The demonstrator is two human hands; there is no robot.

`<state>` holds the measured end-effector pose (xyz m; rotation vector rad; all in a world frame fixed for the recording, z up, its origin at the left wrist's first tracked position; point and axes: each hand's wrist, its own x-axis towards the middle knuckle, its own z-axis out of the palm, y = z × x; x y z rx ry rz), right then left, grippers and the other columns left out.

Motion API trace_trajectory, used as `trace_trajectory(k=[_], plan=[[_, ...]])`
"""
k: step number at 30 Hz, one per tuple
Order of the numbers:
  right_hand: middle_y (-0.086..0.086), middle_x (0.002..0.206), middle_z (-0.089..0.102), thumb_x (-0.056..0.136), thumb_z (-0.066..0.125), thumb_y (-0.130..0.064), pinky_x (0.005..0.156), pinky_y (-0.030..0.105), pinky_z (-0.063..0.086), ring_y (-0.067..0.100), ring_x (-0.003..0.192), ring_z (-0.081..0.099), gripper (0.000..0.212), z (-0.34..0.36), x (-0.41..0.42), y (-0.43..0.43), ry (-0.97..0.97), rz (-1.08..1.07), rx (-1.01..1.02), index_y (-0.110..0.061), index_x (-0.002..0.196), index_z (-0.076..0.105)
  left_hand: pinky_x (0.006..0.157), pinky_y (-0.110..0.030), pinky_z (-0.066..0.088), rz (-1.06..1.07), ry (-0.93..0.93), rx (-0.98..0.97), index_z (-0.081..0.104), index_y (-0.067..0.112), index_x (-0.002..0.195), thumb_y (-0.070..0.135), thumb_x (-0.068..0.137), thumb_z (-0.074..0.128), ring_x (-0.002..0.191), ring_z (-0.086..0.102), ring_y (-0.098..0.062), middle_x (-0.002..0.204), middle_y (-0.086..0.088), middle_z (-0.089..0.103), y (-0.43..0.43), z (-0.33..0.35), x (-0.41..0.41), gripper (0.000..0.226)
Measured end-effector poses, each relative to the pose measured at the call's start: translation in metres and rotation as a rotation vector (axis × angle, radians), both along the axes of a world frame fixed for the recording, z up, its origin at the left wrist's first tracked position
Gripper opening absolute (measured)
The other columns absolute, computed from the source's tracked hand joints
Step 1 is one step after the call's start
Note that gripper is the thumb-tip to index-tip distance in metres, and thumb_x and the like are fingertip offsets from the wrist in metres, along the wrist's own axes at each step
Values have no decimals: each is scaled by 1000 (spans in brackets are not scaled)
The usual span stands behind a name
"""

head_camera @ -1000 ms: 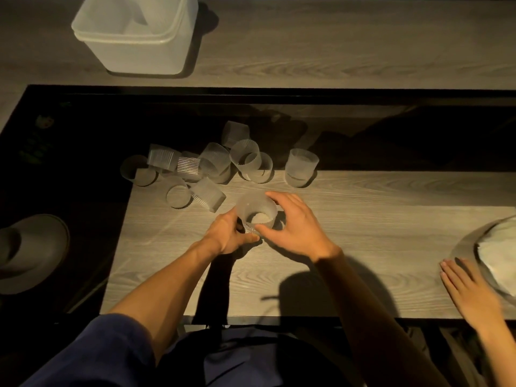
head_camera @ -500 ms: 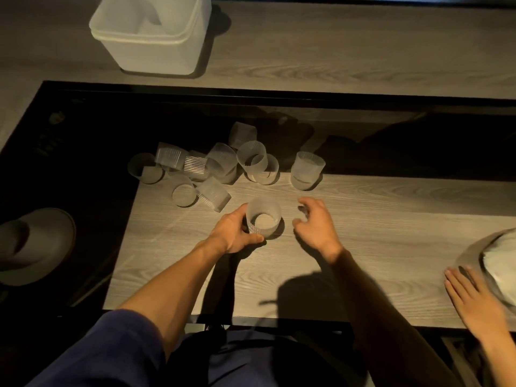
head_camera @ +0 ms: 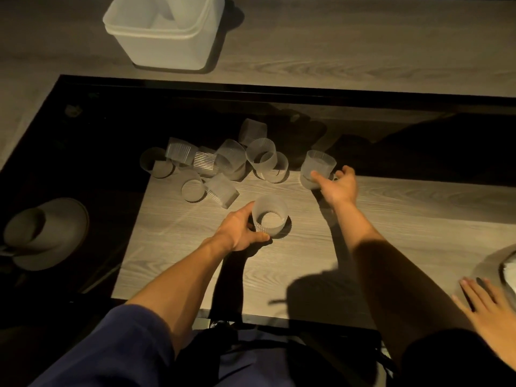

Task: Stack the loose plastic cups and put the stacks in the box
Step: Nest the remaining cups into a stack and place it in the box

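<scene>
The started stack (head_camera: 269,219) stands upright on the wooden surface (head_camera: 391,219), the left hand (head_camera: 240,230) clasped round its side; the right hand (head_camera: 339,185) has left it and reached out to an upright loose cup (head_camera: 317,169), fingers spread around it, not yet closed, likely next to nest; the box (head_camera: 164,32) waits well beyond; no writing legible anywhere

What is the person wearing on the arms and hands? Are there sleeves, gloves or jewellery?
The left hand and right hand are bare: no gloves, rings or watch show. A dark blue sleeve covers the left upper arm; the forearm is uncovered. The right arm is uncovered as far as the frame shows.
</scene>
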<state>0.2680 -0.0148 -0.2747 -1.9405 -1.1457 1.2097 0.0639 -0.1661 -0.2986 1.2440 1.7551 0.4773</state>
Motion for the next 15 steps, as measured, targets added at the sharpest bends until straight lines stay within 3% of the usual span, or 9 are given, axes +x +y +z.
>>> trace_trajectory(k=[3,5,8,15], plan=[[4,145,57,83,84,-31,108,44,49,27,134,54,83,-3,1,2,-13,6,38,-18,151,39,102,-48,52,7,6,1,45,34,142,27,70,90,115,61,-21,126,5,64,-1,0,0,84],[1,138,60,84,82,-27,97,32,53,21,127,58,71,1,2,1,22,-12,89,-19,145,46,102,-45,52,13,6,5,47,32,141,25,71,89,113,62,-20,124,4,64,-1,1,1,82],[-8,128,57,87,79,-24,73,11,45,8,115,55,59,8,5,-6,73,10,168,-23,139,51,101,-45,52,17,8,14,48,33,140,25,70,90,110,63,-18,122,5,65,-1,1,0,82],[3,134,62,88,79,-25,60,8,47,17,118,63,61,2,13,-13,77,52,111,-18,141,49,102,-44,52,1,22,27,46,33,141,26,72,90,113,62,-18,126,5,63,-1,2,2,81]])
